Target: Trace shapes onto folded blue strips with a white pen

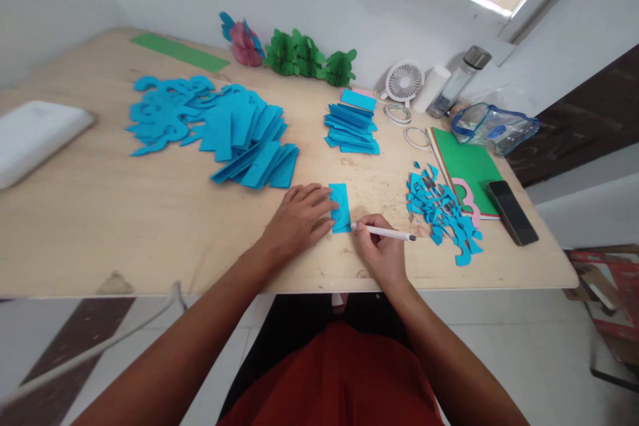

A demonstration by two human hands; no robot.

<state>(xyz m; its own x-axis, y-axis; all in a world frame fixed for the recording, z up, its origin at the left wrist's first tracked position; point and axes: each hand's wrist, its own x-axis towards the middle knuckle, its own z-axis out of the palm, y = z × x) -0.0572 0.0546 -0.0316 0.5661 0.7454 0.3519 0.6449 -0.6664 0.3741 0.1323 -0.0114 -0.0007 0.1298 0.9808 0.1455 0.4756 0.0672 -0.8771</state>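
Observation:
A small blue paper rectangle with curved lines drawn on it lies near the table's front edge. My left hand rests flat with fingers stretched out, its fingertips on the paper's left edge. In my right hand is a white pen, its tip at the lower right of the paper and its dark end pointing right. Beyond my left hand is a pile of folded blue paper pieces, with curvy blue cut-outs beside it. Blue paper scraps are scattered right of the pen.
A stack of blue strips sits farther back. On the right are a green folder, a pink paper shape, a phone, a small fan, tape rolls and a bottle. Green paper decorations stand along the wall.

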